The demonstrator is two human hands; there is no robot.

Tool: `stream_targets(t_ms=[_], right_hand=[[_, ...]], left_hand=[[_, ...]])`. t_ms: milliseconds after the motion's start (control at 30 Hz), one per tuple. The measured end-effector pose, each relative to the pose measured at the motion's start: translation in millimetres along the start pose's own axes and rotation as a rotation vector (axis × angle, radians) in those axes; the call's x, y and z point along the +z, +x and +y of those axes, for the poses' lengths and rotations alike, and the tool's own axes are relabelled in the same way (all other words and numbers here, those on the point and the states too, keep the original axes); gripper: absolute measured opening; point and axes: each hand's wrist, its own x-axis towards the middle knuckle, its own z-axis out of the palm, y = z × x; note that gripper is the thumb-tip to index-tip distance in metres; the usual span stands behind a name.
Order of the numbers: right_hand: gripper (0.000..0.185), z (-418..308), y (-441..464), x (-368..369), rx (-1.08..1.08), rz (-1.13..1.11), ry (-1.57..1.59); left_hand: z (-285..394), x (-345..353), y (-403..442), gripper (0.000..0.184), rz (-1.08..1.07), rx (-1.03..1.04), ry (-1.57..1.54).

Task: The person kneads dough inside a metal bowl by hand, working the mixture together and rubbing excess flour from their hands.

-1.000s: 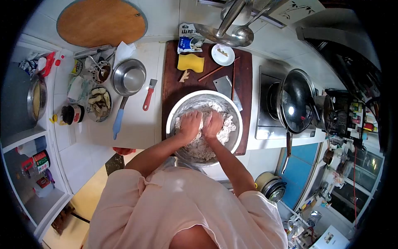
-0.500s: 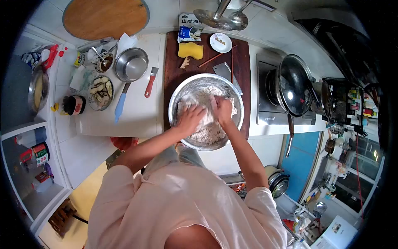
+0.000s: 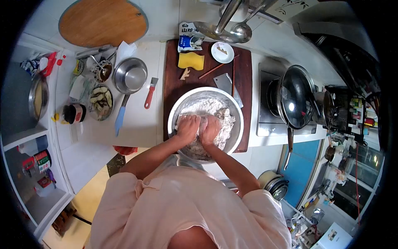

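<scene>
A wide metal bowl (image 3: 205, 92) holds a crumbly, floury dough (image 3: 225, 126), white with loose flour on the far side. Both my hands are down inside it, side by side and almost touching. My left hand (image 3: 189, 128) has its fingers curled over the dough. My right hand (image 3: 210, 129) is bent round dough too, its fingertips partly hidden. Beyond the bowl, a cleaver (image 3: 224, 84) lies partly behind its rim on the dark wooden board (image 3: 172, 74). Chopsticks (image 3: 211, 70), a piece of ginger (image 3: 185, 74) and a yellow sponge (image 3: 190, 61) lie there too.
A saucepan (image 3: 130, 76), a red-handled scraper (image 3: 150, 93) and a bowl of sliced food (image 3: 100, 103) stand to the left. At the right, a lidded wok (image 3: 296, 97) sits on the cooktop (image 3: 265, 120), its handle past the counter edge. Ladles (image 3: 241, 32) hang above the board.
My right hand has moved left and nearer to me, beside my left hand. Both hands have closed in on the dough. The view has tilted slightly, so the counter appears lower.
</scene>
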Motion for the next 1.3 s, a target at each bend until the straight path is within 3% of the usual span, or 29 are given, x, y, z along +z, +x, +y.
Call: stream_targets(t_ms=[100,300,400,433,533,600,667,733,800,867,933,1000,1033,1067,1133,1167,1233,1300], right_hand=[[0.031,8,21,7,-0.067,-0.004,0.044],[0.033,28,51,21,-0.124,-0.109,0.065],[0.034,34,64,25,-0.212,-0.217,0.083],[0.034,31,73,24,-0.265,-0.311,0.102],[0.027,18,92,34,-0.474,-0.603,0.034],[0.023,3,83,35,-0.622,-0.519,0.111],[0.024,-5,70,15,-0.550,-0.398,0.253],[0.024,-16,56,-12,-0.453,-0.266,0.331],[0.024,-15,35,-40,-0.328,-0.128,0.352],[0.025,-13,13,-62,-0.087,-0.181,0.379],[0.026,-15,-6,-70,0.077,-0.197,0.434],[0.028,-11,-22,-68,0.170,-0.178,0.517],[0.033,-31,-15,-84,0.352,-0.285,0.633],[0.035,-35,-14,-81,0.344,-0.257,0.648],[0.038,-35,-12,-68,0.323,-0.206,0.681],[0.037,-12,-24,-37,0.367,-0.063,0.750],[0.034,-3,-19,-38,0.484,-0.159,0.834],[0.027,4,-14,-42,0.553,-0.245,0.839]], left_hand=[[-6,3,14,0.021,0.076,-0.037,-0.016],[-16,13,30,0.034,0.070,-0.094,-0.041],[-4,13,29,0.042,0.104,-0.269,-0.021],[1,8,29,0.048,-0.021,-0.394,-0.126],[6,37,13,0.057,0.163,-0.565,-0.309],[6,37,-2,0.070,0.176,-0.532,-0.578],[-3,47,-15,0.075,0.201,-0.422,-0.780],[-9,20,-27,0.078,0.068,-0.392,-0.916],[-12,9,-39,0.076,0.132,-0.457,-1.036],[-8,-12,-42,0.060,0.121,-0.508,-1.425],[15,-44,-35,0.056,0.186,-0.576,-1.755],[28,-67,-18,0.056,0.089,-0.438,-1.903],[30,-65,-10,0.056,0.050,-0.335,-2.011],[31,-63,-2,0.057,0.010,-0.225,-2.115],[31,-61,7,0.058,-0.042,-0.197,-2.063],[30,-53,10,0.057,-0.058,-0.185,-2.051],[36,-55,11,0.056,-0.085,-0.200,-2.152],[36,-58,8,0.058,-0.153,-0.208,-2.043]])
